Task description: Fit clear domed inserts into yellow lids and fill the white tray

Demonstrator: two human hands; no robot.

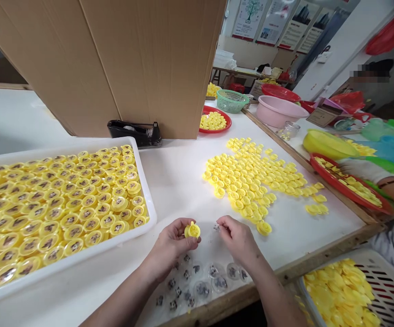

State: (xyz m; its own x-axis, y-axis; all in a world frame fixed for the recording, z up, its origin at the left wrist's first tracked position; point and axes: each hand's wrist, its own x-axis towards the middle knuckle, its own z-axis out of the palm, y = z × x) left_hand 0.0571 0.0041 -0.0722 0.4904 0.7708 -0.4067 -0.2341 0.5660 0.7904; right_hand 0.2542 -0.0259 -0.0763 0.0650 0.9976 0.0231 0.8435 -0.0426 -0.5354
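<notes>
My left hand (171, 245) pinches a small round yellow plastic piece (193, 230) with a raised rim, its hollow side toward me. Just right of it, my right hand (236, 238) has thumb and forefinger closed on a tiny grey-and-white printed cutout (216, 226). Below both hands, clear discs (202, 289) and small black-and-white printed figures (173, 305) lie on the white table. Loose yellow pieces (244, 181) spread beyond my right hand. On the left, a white tray (152, 218) holds rows of yellow pieces (88, 200) bearing printed pictures.
A cardboard box (149, 59) stands behind a black tape dispenser (135, 132). Farther back are a red plate (229, 121), green basket (233, 101) and pink basin (278, 111). Wooden strips (326, 254) edge the table. At right, a co-worker's gloved hand (363, 170) reaches into a red tray (381, 206).
</notes>
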